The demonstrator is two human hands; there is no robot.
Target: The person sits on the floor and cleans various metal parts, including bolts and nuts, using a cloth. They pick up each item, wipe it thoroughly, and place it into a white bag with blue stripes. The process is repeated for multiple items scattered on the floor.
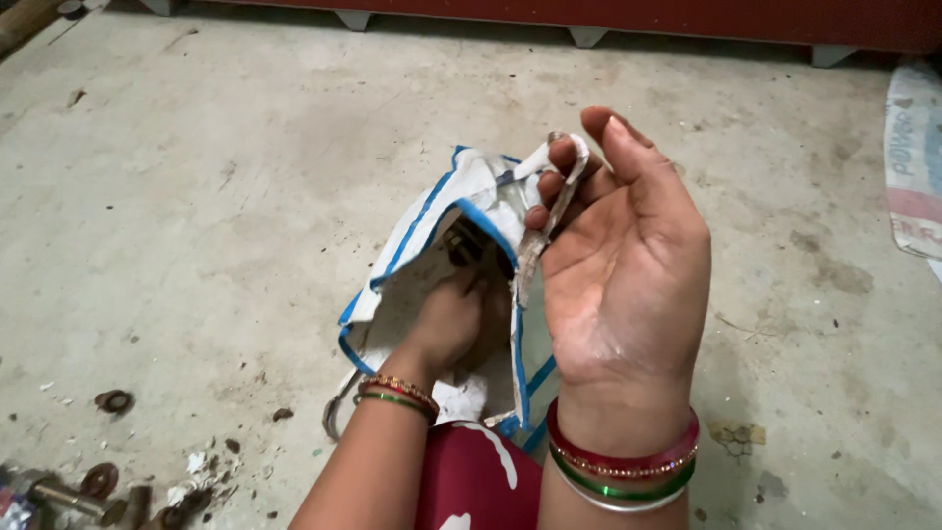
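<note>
A white woven bag with blue trim lies open on the concrete floor in front of me. My right hand, palm up, pinches the bag's grey handle strap between its fingers and holds the mouth up. My left hand reaches down inside the bag, its fingers curled near dark metal parts at the bottom. Whether it grips one of them is hidden. Both wrists wear red and green bangles.
Rusty washers and a bolt lie on the floor at the lower left among small debris. A printed sack lies at the right edge. A red structure on grey feet runs along the top.
</note>
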